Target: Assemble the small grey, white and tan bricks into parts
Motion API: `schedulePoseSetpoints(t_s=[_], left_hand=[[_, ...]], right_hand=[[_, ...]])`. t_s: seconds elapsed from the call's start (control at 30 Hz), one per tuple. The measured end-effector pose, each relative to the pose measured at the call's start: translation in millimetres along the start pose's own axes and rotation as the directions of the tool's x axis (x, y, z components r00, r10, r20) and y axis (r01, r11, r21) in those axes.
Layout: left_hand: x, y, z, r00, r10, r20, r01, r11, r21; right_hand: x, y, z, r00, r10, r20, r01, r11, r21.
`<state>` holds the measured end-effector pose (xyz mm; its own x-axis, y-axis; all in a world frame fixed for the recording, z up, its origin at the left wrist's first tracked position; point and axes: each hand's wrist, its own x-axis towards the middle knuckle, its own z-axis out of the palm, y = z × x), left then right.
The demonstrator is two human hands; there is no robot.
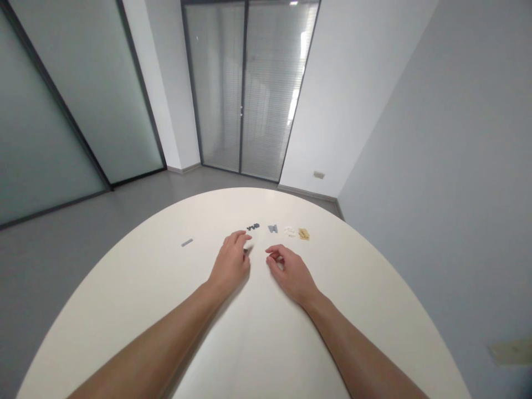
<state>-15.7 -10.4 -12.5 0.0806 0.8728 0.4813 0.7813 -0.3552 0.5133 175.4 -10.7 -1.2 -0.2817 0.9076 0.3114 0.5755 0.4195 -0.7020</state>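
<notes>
My left hand (231, 258) rests low over the white round table (257, 343), its fingers curved and apart from the thumb. In the gap between thumb and fingers shows a small dark piece (246, 251); whether it touches the hand is hard to see. Just beyond those fingertips lies a cluster of small dark grey pieces (253, 226). My right hand (293, 272) is to the right, fingers loosely curled, with a gap between thumb and index finger and nothing visible in it. Past it are blue-grey pieces (272, 228), small white pieces (290, 231) and tan-yellow pieces (304, 234).
A thin grey strip (187, 243) lies alone on the table's left part. Beyond the curved far edge are the grey floor (145, 194), a glass partition with blinds (266, 100), frosted panels (75, 72) and a wall socket (318, 174).
</notes>
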Motion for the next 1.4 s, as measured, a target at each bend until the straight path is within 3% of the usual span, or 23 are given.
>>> schedulePoseSetpoints(t_s=[0.1, 0.4, 0.53, 0.83, 1.13, 1.4], left_hand=[[0.7, -2.4, 0.4, 0.997, -0.066, 0.038, 0.066, 0.998, -0.004], [-1.4, 12.5, -4.8, 0.983, -0.108, 0.15, 0.125, 0.986, -0.109], [-2.8, 12.6, -3.2, 0.983, -0.055, 0.175, 0.09, 0.975, -0.203], [-1.9, 10.0, 6.8, 0.982, 0.06, 0.18, 0.001, 0.948, -0.318], [-0.5, 19.9, -6.4, 0.984, -0.037, 0.175, 0.068, 0.983, -0.173], [2.0, 25.3, -14.3, 0.969, -0.066, 0.238, 0.091, 0.991, -0.098]], right_hand=[[-0.1, 0.3, -0.1, 1.0, 0.004, 0.004, -0.004, 1.0, -0.006], [0.3, -0.5, -1.0, 0.999, -0.031, -0.031, 0.028, 0.997, -0.073], [0.9, 2.8, 0.0, 0.992, -0.115, -0.051, 0.107, 0.984, -0.142], [3.1, 4.6, -1.0, 0.991, -0.132, 0.016, 0.133, 0.981, -0.144], [2.5, 0.4, -3.8, 0.999, -0.027, -0.04, 0.024, 0.997, -0.078], [2.9, -1.2, -4.8, 0.996, -0.063, -0.063, 0.059, 0.996, -0.063]])
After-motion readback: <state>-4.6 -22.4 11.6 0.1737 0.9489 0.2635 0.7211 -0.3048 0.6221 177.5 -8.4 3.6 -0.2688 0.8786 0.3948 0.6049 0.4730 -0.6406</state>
